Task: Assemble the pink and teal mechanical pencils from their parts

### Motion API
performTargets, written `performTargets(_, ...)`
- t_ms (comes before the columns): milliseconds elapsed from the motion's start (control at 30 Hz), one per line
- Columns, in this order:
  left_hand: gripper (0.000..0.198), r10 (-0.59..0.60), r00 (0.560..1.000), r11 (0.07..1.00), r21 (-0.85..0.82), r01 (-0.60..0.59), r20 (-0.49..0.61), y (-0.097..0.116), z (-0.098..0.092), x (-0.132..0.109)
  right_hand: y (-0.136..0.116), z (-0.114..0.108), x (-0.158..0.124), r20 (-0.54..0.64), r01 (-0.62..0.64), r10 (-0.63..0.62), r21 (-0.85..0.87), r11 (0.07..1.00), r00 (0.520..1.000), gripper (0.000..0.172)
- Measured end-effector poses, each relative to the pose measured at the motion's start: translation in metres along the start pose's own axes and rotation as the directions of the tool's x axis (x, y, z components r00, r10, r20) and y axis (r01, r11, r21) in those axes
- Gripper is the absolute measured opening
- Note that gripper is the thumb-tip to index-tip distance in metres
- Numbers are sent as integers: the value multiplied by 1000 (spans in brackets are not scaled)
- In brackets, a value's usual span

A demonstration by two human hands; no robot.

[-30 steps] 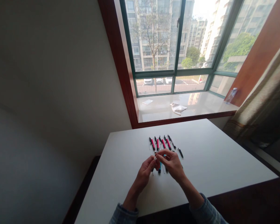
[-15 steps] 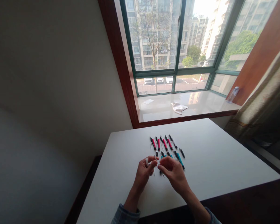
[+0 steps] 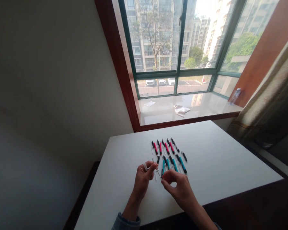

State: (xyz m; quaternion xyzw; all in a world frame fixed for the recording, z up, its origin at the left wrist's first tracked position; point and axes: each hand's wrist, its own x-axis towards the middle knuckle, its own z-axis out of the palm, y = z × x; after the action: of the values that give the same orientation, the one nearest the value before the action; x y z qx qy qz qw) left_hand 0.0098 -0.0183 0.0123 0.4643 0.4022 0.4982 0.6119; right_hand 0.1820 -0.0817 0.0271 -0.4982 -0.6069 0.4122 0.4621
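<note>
My left hand [image 3: 143, 179] is closed around a small white pen barrel whose end sticks out at the top left. My right hand [image 3: 179, 187] pinches a thin refill [image 3: 157, 172] that runs between both hands. Both hands hover just above the white table [image 3: 220, 166]. Beyond them lie a row of pink and black pens [image 3: 163, 147] and, nearer, a row of teal and black pens [image 3: 174, 164]. A single short black pen part [image 3: 184, 156] lies to the right of the rows.
A white window sill [image 3: 206, 105] behind the table carries a crumpled white cloth [image 3: 180, 110], a small paper [image 3: 149, 103] and a clear bottle [image 3: 234, 95] at its right end. A curtain [image 3: 266, 105] hangs at the right. A bare wall stands to the left.
Both hands have drawn back toward me and apart, uncovering the teal pens. The white barrel now shows in my left hand and the thin refill stretches between the hands.
</note>
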Motion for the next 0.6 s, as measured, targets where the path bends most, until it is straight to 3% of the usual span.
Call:
performTargets(200, 37, -12, 1000, 1000, -27, 12, 0, 3, 3, -1, -10, 2, 1, 17, -28, 27, 57, 998, 999, 14)
performTargets(367, 37, 19, 990, 998, -54, -26, -137, 5, 1, 0, -10, -2, -6, 36, -70, 69, 13, 997, 997, 12)
performTargets(500, 37, 34, 966, 994, -93, -59, -255, 5, -4, 3, 10, -22, -16, 27, -83, 85, -75, 994, 996, 11)
performTargets(600, 37, 32, 967, 998, -52, -47, -253, 3, -5, 5, 29, -46, -15, -112, -109, 90, -185, 977, 990, 14)
